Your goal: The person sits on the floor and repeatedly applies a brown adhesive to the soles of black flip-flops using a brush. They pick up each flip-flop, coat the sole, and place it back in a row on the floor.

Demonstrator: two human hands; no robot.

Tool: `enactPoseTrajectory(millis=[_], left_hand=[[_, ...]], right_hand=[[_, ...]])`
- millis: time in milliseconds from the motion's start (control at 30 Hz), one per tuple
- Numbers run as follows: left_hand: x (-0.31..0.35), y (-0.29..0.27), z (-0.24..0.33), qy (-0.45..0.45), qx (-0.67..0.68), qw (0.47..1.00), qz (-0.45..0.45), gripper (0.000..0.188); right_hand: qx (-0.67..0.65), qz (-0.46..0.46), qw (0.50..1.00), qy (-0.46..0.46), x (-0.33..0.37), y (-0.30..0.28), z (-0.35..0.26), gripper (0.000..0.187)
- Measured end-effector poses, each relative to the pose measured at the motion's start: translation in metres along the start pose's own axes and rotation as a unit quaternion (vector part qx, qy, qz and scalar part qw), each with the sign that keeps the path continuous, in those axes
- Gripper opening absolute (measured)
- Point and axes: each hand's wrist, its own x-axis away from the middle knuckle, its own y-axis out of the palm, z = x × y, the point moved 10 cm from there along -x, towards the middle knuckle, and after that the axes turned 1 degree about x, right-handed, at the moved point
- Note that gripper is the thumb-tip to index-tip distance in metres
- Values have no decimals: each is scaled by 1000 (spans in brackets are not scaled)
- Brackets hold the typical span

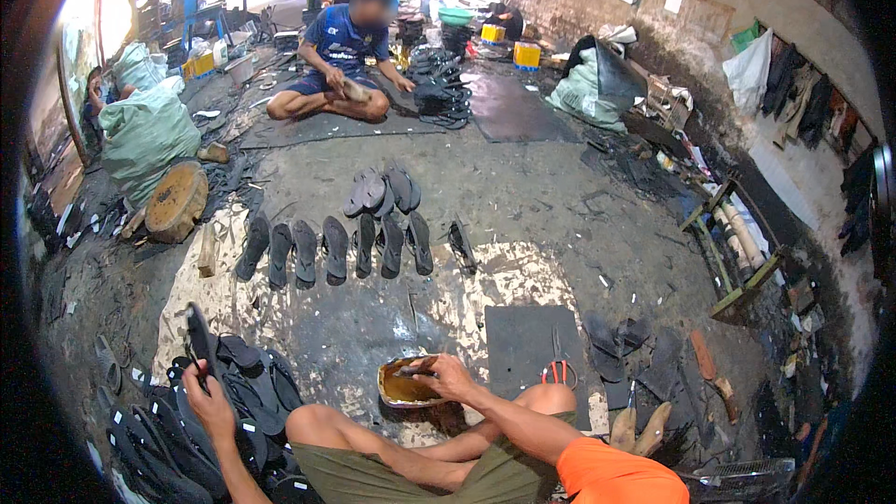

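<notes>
My left hand is raised at the lower left, closed around a black flip-flop held on edge. Below and beside it lies a heap of black flip-flops, some with small white tags. Over a bowl of yellowish-brown paste, my right hand has its fingers pinched together. A small dark thing shows at the fingertips, too unclear to name. Farther out, several black flip-flops stand in a row on a stained pale sheet. Behind that row more dark soles lie in a cluster.
Red-handled pliers or scissors lie by a dark square mat near my right knee. Wooden foot forms sit at the lower right. A round wood block stands left. Across the floor sits another person beside piled black straps.
</notes>
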Motion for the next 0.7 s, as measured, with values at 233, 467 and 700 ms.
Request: enactPoseTrajectory(millis=[233, 467, 700], left_hand=[[139, -5, 67, 44, -18, 979, -198, 49], [146, 1, 59, -15, 82, 979, -185, 45], [133, 77, 107, -224, 618, 729, -193, 65]], right_hand=[[-300, 143, 943, 22, -4, -37, -2, 26], [358, -7, 924, 135, 52, -161, 39, 24], [-434, 360, 820, 97, 21, -227, -63, 30]])
